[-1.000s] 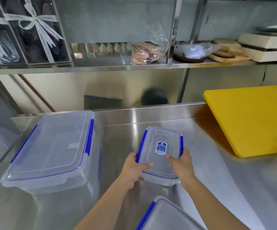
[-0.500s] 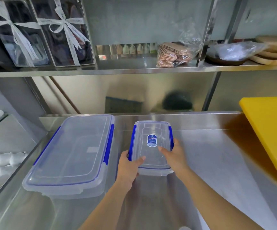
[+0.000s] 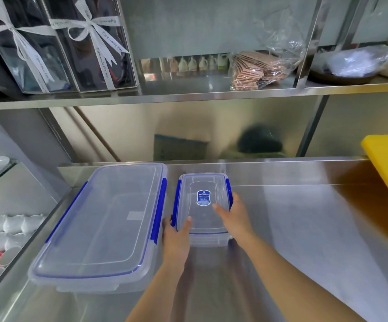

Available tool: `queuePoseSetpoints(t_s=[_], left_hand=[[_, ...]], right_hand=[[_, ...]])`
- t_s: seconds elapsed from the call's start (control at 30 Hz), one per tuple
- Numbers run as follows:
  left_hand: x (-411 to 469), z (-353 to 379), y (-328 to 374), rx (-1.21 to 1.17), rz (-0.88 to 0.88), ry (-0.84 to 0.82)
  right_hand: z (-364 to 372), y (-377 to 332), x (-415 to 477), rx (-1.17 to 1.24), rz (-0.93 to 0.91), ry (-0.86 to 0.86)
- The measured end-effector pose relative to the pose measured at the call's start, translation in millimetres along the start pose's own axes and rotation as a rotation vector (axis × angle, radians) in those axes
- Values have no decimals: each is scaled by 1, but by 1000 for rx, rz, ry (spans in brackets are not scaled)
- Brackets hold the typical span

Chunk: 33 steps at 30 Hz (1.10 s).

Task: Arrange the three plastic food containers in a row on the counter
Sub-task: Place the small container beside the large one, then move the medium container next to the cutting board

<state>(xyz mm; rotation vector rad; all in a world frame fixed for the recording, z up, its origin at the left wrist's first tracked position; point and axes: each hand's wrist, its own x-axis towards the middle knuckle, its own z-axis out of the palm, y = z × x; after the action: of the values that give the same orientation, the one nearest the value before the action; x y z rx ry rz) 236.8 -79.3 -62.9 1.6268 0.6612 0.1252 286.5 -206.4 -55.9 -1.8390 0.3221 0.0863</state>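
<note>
Both hands, left hand [image 3: 175,235] and right hand [image 3: 234,216], grip the small clear rectangular container [image 3: 202,205] on steel counter [image 3: 304,217].

Steel counter [image 3: 304,228]; steel shelf [image 3: 188,96] above

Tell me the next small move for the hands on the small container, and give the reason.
Probably let go and reach for the third container, which is out of view. The small container appears to sit on the counter close beside the large container, long sides roughly parallel, so its place looks settled. The left hand and right hand grip its near corners.
</note>
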Motion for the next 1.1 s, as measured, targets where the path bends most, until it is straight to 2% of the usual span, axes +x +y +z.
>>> queuePoseSetpoints(t_s=[0.27, 0.6, 0.8, 0.97, 1.1], left_hand=[[-2, -6, 9, 102, -55, -94], [-76, -41, 6, 245, 164, -218], [-129, -67, -1, 373, 176, -413], [-165, -87, -5, 533, 124, -741], [-182, -94, -13, 724, 65, -985]], right_hand=[[-5, 3, 4, -118, -16, -28], [-55, -8, -83, -194, -93, -82], [-86, 8, -145, -250, -79, -274], [-118, 30, -177, -354, 3, -513], [-131, 38, -195, -426, -8, -633]])
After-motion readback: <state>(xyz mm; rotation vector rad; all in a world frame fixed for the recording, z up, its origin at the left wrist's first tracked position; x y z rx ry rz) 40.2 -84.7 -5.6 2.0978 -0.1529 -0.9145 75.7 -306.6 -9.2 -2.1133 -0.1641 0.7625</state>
